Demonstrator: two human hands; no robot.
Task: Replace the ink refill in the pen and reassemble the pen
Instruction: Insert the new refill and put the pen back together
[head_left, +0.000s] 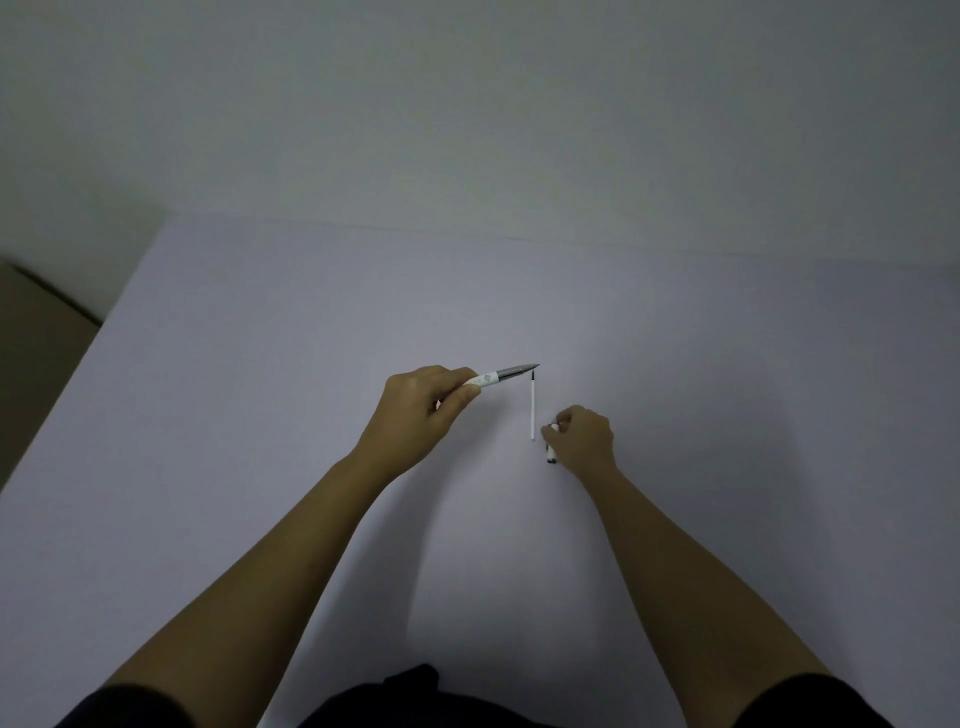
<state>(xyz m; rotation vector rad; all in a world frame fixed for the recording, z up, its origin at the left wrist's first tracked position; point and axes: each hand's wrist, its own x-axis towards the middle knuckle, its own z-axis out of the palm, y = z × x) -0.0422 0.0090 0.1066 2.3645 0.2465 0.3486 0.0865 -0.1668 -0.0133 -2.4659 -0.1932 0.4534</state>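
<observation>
My left hand (423, 405) grips a white pen body (501, 375) with a grey tapered tip section that points to the right, held a little above the table. A thin white ink refill (533, 410) with a dark tip lies on the table just below the pen's tip, running towards me. My right hand (582, 436) rests on the table to the right of the refill, its fingers closed around a small white pen part (551, 449) with a dark end; most of that part is hidden in the hand.
The white table (260, 415) fills most of the view, with its left edge running diagonally at the far left and a pale wall behind its far edge. Dark clothing shows at the bottom of the view.
</observation>
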